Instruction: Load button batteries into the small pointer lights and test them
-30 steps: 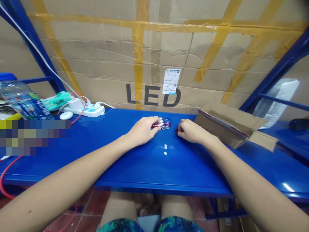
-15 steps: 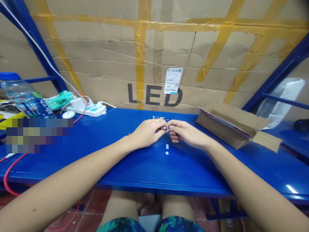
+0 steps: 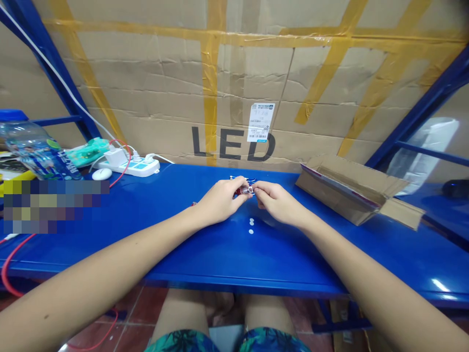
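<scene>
Both hands meet over the middle of the blue table. My left hand and my right hand pinch a small bunch of red and silver metal clips between their fingertips. Most of the bunch is hidden by the fingers. Two small white round discs lie on the table just in front of the hands.
An open cardboard box lies on the table to the right. At the back left sit a white power strip with plugs and a red cable, a white mouse and a water bottle. A big "LED" carton forms the back wall.
My right hand moved left from the table surface to join my left hand at the clips. The bunch is lifted slightly between both hands.
</scene>
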Demonstrator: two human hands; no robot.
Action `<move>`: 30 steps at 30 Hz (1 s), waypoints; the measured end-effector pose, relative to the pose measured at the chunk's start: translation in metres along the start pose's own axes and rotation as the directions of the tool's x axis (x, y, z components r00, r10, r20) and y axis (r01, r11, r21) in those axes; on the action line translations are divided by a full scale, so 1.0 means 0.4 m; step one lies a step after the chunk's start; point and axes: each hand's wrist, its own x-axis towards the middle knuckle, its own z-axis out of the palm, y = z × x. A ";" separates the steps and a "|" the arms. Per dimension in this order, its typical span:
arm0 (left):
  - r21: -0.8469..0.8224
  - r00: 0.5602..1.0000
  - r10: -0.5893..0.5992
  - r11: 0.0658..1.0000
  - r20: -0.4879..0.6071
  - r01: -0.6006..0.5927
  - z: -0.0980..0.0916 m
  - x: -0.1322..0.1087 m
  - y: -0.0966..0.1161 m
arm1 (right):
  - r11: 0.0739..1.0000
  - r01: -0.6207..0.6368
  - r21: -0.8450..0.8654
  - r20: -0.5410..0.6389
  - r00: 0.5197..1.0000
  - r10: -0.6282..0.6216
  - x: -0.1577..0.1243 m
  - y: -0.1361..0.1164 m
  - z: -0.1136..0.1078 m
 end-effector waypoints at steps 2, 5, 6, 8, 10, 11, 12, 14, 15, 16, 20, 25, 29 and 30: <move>0.060 0.999 -0.031 0.998 0.026 0.029 -0.005 -0.004 0.014 | 0.997 0.003 -0.080 -0.037 0.999 -0.006 0.003 0.004 -0.001; 0.210 0.997 -0.036 0.978 0.070 0.020 -0.007 -0.009 0.029 | 0.988 0.010 -0.156 -0.061 0.998 -0.020 0.005 0.012 0.001; 0.253 0.996 -0.029 0.968 0.084 0.007 -0.005 -0.010 0.031 | 0.984 0.018 -0.177 -0.063 0.998 -0.029 0.005 0.014 0.003; 0.312 0.995 -0.016 0.950 0.098 -0.016 -0.001 -0.009 0.030 | 0.976 0.030 -0.216 -0.066 0.997 -0.045 0.004 0.013 0.006; 0.345 0.996 -0.001 0.938 0.088 -0.030 0.004 -0.007 0.027 | 0.967 0.033 -0.253 -0.064 0.997 -0.051 0.001 0.010 0.009; 0.358 0.997 0.007 0.933 0.078 -0.034 0.006 -0.007 0.025 | 0.963 0.032 -0.269 -0.064 0.997 -0.051 -0.001 0.007 0.010; 0.370 0.998 0.013 0.928 0.067 -0.037 0.007 -0.006 0.025 | 0.959 0.030 -0.283 -0.064 0.997 -0.050 -0.002 0.005 0.011; 0.393 0.998 0.018 0.919 0.056 -0.039 0.010 -0.005 0.026 | 0.951 0.030 -0.307 -0.065 0.997 -0.052 -0.004 -0.001 0.013; 0.401 0.998 0.016 0.915 0.054 -0.037 0.011 -0.005 0.028 | 0.948 0.033 -0.317 -0.066 0.996 -0.057 -0.004 -0.003 0.014; 0.406 0.999 0.012 0.913 0.052 -0.032 0.012 -0.005 0.030 | 0.945 0.038 -0.326 -0.068 0.996 -0.064 -0.004 -0.005 0.015; 0.388 1.000 -0.023 0.922 0.012 0.017 0.010 0.000 0.020 | 0.945 0.044 -0.323 -0.070 0.995 -0.070 -0.001 -0.004 0.014; 0.112 0.996 -0.087 0.990 0.000 0.087 -0.022 0.018 -0.041 | 0.976 -0.138 -0.166 -0.137 0.984 0.115 0.007 0.025 -0.006; -0.040 0.991 -0.128 0.991 -0.040 0.127 -0.046 0.025 -0.069 | 0.952 -0.278 0.131 -0.028 0.958 0.284 0.013 0.048 -0.033; -0.081 0.992 -0.119 0.990 -0.053 0.114 -0.048 0.026 -0.067 | 0.936 -0.281 0.210 0.027 0.959 0.282 0.013 0.048 -0.038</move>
